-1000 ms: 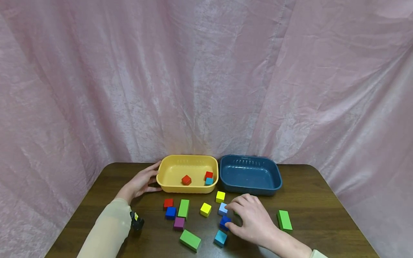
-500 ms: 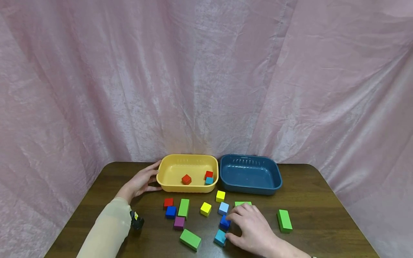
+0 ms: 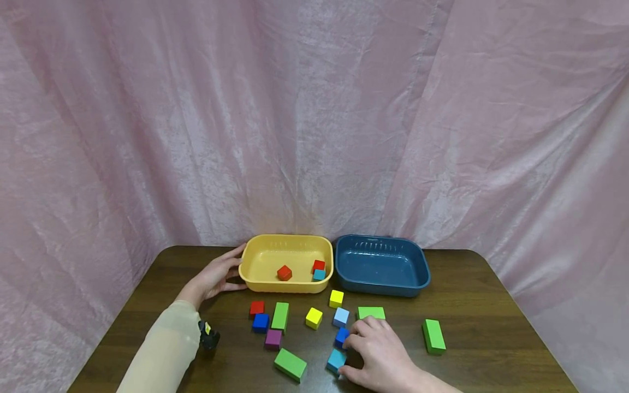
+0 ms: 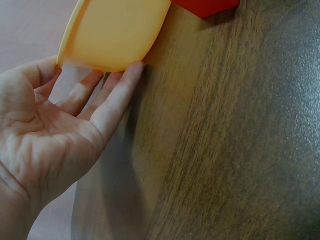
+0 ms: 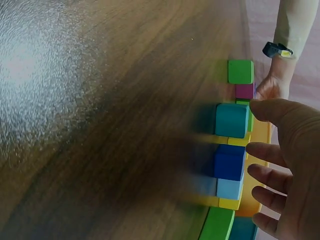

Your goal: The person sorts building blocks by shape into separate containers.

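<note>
My left hand (image 3: 213,278) rests its fingertips against the left end of a yellow tray (image 3: 290,287); the left wrist view shows extended fingers touching the tray's wall (image 4: 117,35). My right hand (image 3: 378,352) hovers at the near right, thumb tip at the right edge of a teal cube (image 3: 335,358) and index finger beside a dark blue cube (image 3: 340,337). In the right wrist view its thumb and fingers are spread apart, with nothing gripped between them. A light blue cube (image 3: 341,316) and a green block (image 3: 371,313) lie just beyond.
A dark blue tray (image 3: 383,289) stands right of the yellow one, which holds two red cubes (image 3: 284,273) and a teal cube (image 3: 319,275). Left of centre lie several blocks, including a purple cube (image 3: 273,339). Another green block (image 3: 434,336) lies at the right. A pink curtain (image 3: 314,120) hangs behind.
My right hand has moved toward the near side, from around the dark blue cube to the teal cube, uncovering the green block behind it. The left hand stays at the yellow tray.
</note>
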Action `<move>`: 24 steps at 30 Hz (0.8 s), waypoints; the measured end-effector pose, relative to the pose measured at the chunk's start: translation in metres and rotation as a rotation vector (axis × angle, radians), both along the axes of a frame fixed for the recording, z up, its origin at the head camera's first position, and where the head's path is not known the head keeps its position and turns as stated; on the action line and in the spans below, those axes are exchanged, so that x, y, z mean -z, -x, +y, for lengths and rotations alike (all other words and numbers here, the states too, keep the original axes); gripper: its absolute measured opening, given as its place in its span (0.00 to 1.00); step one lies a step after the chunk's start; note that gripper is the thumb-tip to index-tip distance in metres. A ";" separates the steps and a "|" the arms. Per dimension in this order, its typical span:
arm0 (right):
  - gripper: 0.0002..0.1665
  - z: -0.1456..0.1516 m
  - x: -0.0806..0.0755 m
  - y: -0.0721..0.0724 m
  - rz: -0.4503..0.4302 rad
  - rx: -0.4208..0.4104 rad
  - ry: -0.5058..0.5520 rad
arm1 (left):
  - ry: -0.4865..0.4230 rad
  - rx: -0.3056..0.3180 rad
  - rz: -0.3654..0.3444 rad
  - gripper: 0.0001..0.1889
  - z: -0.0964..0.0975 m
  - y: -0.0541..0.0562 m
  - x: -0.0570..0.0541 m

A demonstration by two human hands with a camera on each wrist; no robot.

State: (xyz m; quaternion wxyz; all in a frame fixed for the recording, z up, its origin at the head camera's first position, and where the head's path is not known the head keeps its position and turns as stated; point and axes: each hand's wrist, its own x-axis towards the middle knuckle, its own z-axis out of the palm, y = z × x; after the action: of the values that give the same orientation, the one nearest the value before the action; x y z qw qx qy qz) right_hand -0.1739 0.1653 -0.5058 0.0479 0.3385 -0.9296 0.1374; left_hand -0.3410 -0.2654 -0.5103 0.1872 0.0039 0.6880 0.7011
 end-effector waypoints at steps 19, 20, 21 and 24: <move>0.24 -0.004 0.005 0.003 0.002 -0.003 -0.054 | 0.000 0.006 0.004 0.33 0.000 -0.001 -0.001; 0.24 -0.004 0.005 0.002 0.003 -0.004 -0.055 | -0.001 0.007 0.005 0.33 0.000 -0.001 -0.001; 0.24 -0.004 0.005 0.002 0.004 -0.004 -0.057 | -0.002 0.009 0.006 0.33 -0.001 -0.001 0.000; 0.24 -0.005 0.005 0.003 0.000 -0.002 -0.069 | -0.004 0.013 0.009 0.33 -0.001 -0.001 0.000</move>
State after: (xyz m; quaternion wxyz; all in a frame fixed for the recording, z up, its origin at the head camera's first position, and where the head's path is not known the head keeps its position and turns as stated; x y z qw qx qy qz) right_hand -0.1769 0.1599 -0.5106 0.0360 0.3411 -0.9334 0.1051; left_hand -0.3399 -0.2663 -0.5105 0.1885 0.0119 0.6873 0.7014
